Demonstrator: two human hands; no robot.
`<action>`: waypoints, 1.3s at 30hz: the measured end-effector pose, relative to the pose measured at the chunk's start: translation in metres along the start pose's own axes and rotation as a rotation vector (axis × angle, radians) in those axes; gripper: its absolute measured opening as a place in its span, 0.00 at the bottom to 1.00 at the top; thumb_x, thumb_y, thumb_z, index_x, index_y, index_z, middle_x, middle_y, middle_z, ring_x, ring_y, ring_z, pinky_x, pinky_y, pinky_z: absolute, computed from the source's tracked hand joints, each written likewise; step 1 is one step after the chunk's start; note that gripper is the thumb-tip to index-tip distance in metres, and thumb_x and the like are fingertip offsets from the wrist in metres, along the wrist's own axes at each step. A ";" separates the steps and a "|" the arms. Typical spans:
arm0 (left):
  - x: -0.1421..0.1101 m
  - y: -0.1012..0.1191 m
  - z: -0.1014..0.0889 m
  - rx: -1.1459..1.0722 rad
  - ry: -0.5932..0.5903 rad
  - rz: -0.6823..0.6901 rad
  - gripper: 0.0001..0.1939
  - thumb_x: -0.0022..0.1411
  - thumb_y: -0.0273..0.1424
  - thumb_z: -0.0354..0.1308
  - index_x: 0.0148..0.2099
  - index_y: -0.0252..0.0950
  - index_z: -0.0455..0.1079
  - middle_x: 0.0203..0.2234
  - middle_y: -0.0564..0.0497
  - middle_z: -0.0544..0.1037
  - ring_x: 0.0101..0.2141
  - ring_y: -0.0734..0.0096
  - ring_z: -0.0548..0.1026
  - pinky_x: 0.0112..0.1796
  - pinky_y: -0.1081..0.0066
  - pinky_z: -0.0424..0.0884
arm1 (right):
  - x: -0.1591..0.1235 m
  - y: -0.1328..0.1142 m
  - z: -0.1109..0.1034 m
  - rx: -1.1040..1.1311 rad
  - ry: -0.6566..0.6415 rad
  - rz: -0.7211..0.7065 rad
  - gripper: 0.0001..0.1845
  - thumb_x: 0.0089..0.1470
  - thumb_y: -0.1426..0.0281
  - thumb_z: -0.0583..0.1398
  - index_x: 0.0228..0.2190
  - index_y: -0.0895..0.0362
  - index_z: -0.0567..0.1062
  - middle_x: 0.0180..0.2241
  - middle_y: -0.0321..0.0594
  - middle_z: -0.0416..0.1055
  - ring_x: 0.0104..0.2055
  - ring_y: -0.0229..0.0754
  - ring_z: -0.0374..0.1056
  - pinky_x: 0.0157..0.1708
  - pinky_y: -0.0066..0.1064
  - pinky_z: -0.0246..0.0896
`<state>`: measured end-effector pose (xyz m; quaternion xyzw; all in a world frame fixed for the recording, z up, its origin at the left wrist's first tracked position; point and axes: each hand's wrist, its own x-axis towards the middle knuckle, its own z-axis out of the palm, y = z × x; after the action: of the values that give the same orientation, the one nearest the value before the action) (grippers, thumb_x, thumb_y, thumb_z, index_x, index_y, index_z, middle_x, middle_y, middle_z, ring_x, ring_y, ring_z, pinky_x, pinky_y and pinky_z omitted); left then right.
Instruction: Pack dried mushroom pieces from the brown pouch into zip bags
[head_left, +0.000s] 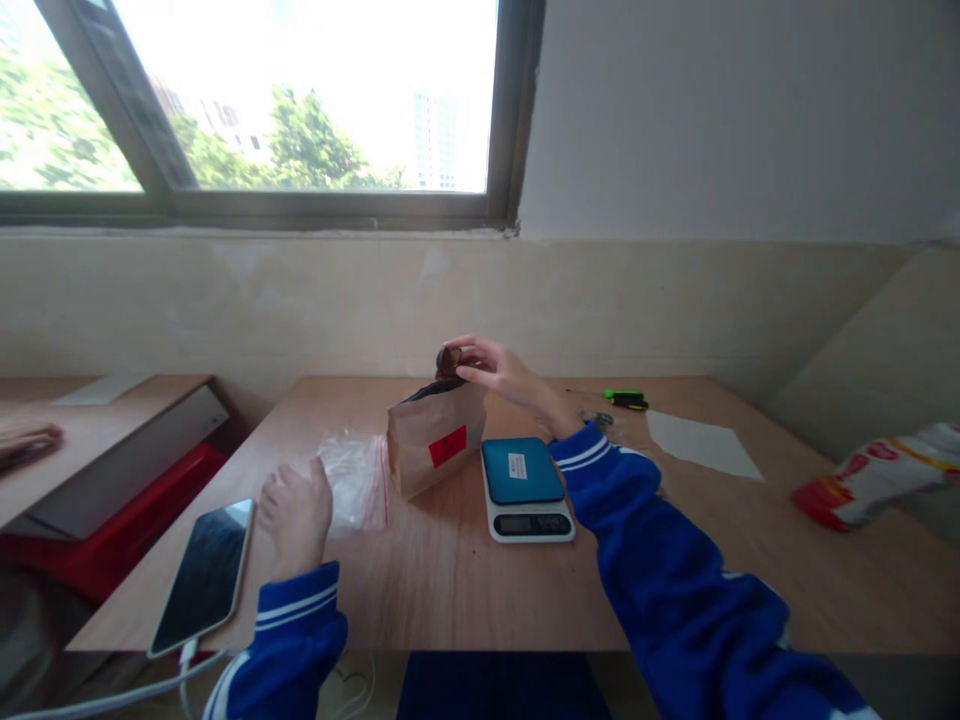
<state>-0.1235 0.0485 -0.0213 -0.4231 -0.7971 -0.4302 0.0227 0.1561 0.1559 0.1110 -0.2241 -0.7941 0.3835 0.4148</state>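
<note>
paper bag (411, 445) — tan, red-labelled | held piece (448, 363) — brown, perhaps round

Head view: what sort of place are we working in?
Probably a classroom or study room, though I can't be sure: a wood-topped desk by a wide window, with a second desk to the left where another person's hand rests.

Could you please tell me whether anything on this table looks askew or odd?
The red-and-white container at far right looks tilted, though lens distortion may exaggerate that. A few tiny dark specks lie on the table near the scale, too small to identify. The paper bag shows no obvious damage.
</note>
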 end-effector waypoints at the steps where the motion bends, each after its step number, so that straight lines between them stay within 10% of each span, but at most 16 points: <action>1: -0.004 0.004 0.001 0.035 0.026 0.010 0.34 0.64 0.43 0.43 0.60 0.19 0.60 0.57 0.19 0.61 0.59 0.31 0.60 0.53 0.35 0.55 | 0.002 0.002 0.001 -0.058 -0.034 -0.005 0.18 0.54 0.69 0.59 0.47 0.59 0.70 0.42 0.41 0.75 0.45 0.41 0.71 0.47 0.34 0.64; 6: -0.029 0.008 0.019 0.136 -0.164 0.249 0.28 0.66 0.39 0.42 0.63 0.32 0.62 0.64 0.32 0.56 0.64 0.42 0.53 0.59 0.45 0.51 | 0.002 0.004 0.005 -0.275 -0.085 -0.063 0.18 0.54 0.76 0.55 0.46 0.59 0.74 0.46 0.43 0.74 0.47 0.41 0.69 0.47 0.35 0.63; 12: -0.050 -0.023 0.065 0.222 -0.555 0.135 0.28 0.65 0.36 0.44 0.65 0.35 0.60 0.66 0.33 0.54 0.66 0.39 0.48 0.59 0.36 0.43 | -0.005 0.010 0.013 -0.665 -0.064 -0.138 0.16 0.60 0.73 0.54 0.42 0.55 0.80 0.51 0.49 0.69 0.55 0.48 0.60 0.59 0.45 0.49; 20: -0.026 -0.025 0.049 -0.218 -0.384 0.053 0.21 0.62 0.39 0.46 0.52 0.37 0.70 0.56 0.38 0.71 0.59 0.52 0.64 0.59 0.45 0.53 | -0.048 0.001 0.001 -0.718 0.075 -0.007 0.26 0.65 0.59 0.49 0.63 0.47 0.57 0.68 0.44 0.47 0.68 0.50 0.45 0.64 0.53 0.36; 26: -0.026 0.009 0.011 -0.257 -0.141 0.159 0.18 0.64 0.40 0.48 0.51 0.40 0.71 0.59 0.44 0.68 0.64 0.51 0.56 0.61 0.42 0.40 | -0.172 0.047 -0.047 -0.899 0.392 0.376 0.21 0.60 0.61 0.52 0.51 0.54 0.72 0.57 0.51 0.64 0.61 0.54 0.57 0.60 0.51 0.49; 31: -0.045 0.033 0.001 -0.486 -0.147 0.241 0.17 0.64 0.37 0.48 0.48 0.37 0.72 0.52 0.42 0.73 0.56 0.58 0.67 0.57 0.55 0.59 | -0.263 0.102 -0.045 -1.104 0.367 0.841 0.31 0.49 0.65 0.59 0.54 0.61 0.67 0.57 0.59 0.63 0.60 0.63 0.58 0.55 0.54 0.55; 39: -0.118 0.044 -0.004 -0.790 -0.397 -0.022 0.14 0.61 0.41 0.51 0.39 0.37 0.71 0.35 0.48 0.77 0.35 0.64 0.75 0.38 0.65 0.70 | -0.277 0.082 -0.026 -0.954 0.675 0.636 0.18 0.49 0.68 0.53 0.41 0.59 0.73 0.41 0.51 0.75 0.44 0.54 0.69 0.48 0.46 0.62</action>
<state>-0.0186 -0.0197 -0.0367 -0.4651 -0.5650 -0.6125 -0.2987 0.3341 0.0297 -0.0794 -0.7145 -0.5983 0.0025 0.3627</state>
